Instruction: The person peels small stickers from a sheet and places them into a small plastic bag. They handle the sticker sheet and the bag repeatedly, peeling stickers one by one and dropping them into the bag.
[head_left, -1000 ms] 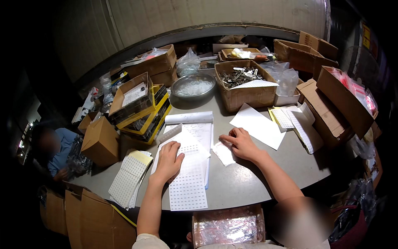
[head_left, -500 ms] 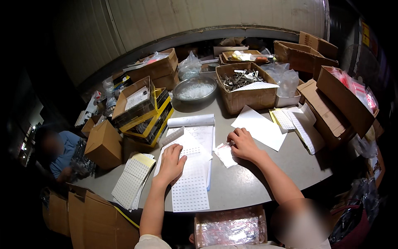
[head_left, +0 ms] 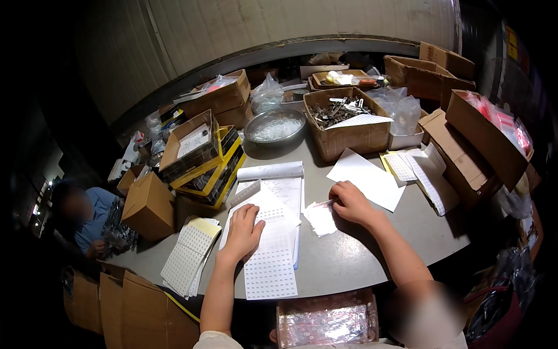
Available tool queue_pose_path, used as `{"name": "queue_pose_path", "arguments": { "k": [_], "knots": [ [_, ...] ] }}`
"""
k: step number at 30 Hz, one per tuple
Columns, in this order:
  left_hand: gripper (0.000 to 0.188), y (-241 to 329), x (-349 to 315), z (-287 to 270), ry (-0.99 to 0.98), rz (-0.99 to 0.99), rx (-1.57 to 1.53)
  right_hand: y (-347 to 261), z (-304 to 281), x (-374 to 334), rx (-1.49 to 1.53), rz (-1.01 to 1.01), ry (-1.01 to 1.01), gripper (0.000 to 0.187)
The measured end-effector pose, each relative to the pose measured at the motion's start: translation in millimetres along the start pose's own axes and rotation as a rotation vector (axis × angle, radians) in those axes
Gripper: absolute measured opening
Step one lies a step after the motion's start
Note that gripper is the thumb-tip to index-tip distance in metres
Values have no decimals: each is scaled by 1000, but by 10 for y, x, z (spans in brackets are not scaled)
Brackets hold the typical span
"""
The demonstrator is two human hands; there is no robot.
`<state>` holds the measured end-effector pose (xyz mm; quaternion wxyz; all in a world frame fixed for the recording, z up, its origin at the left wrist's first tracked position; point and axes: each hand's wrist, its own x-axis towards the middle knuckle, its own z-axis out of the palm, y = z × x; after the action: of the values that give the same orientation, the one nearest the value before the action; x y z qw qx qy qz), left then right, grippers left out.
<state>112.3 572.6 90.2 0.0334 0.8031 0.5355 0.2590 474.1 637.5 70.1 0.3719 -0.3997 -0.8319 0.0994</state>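
Observation:
My left hand [head_left: 243,231] rests on a sheet of small printed labels [head_left: 270,276], its fingers stretched out and its thumb apart. The label sheet lies over a notepad [head_left: 270,173] with a white top edge and hangs slightly toward the table's near edge. To the right, my right hand [head_left: 351,203] has its fingers curled at the right edge of a small clear plastic bag [head_left: 320,219]. Bright glare covers the bag, so its contents cannot be made out. Beyond that hand lies a blank white sheet [head_left: 366,177].
Folded label sheets [head_left: 189,247] lie at left, more papers [head_left: 427,168] at right. Behind stand a metal bowl [head_left: 275,126] of small clear pieces and a cardboard box [head_left: 349,139] of metal parts. A box of plastic bags [head_left: 325,320] sits below the near edge. A person [head_left: 93,215] is far left.
My right hand has shifted slightly right, its fingers now at the bag's edge, and more of the bag shows. My left hand stays on the label sheet.

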Motion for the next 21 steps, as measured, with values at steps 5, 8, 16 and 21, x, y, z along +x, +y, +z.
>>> {"name": "queue_pose_path", "arguments": {
  "k": [5, 8, 16, 21],
  "knots": [
    [46, 24, 6, -30, -30, 2, 14, -102, -157, 19, 101, 113, -48, 20],
    [47, 8, 6, -24, -29, 13, 12, -125, -217, 22, 120, 151, -122, 23],
    [47, 4, -6, -38, -40, 18, 23, -258, -290, 36, 143, 227, -254, 34],
    [47, -1, 4, -32, -35, 32, 25, -273, -272, 14, 94, 165, -236, 40]
  ]
}}
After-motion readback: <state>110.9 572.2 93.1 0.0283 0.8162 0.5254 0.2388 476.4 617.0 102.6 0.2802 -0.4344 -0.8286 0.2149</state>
